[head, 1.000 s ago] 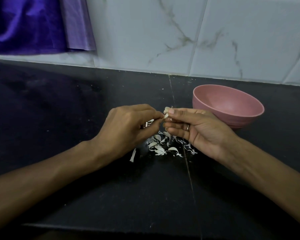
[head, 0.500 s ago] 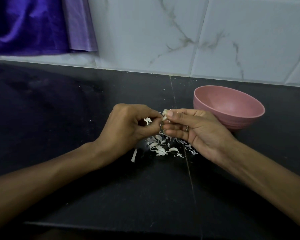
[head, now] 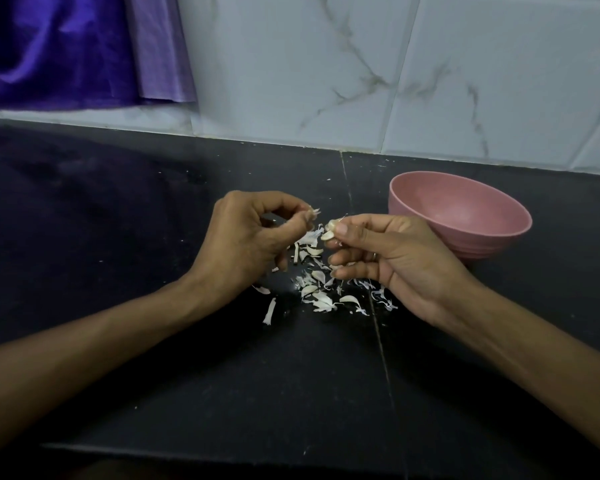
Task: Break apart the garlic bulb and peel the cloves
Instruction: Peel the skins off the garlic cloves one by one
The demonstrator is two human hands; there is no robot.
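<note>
My right hand (head: 392, 258) pinches a small pale garlic clove (head: 330, 230) between thumb and forefinger, above the black counter. My left hand (head: 246, 240) is a short way to the left of it, its fingertips pinching a thin scrap of garlic skin (head: 314, 213). The two hands are apart, with a small gap between scrap and clove. Below and between them lies a scatter of white garlic peels and cloves (head: 321, 292) on the counter.
A pink bowl (head: 499, 233) stands on the counter just right of my right hand, near the white marble-tiled wall (head: 361, 71). Purple cloth (head: 66, 50) hangs at the upper left. The black counter (head: 118, 237) has a seam running front to back.
My hands were together on the clove; now the left hand has pulled away to the left with a scrap of skin, while the right keeps the clove.
</note>
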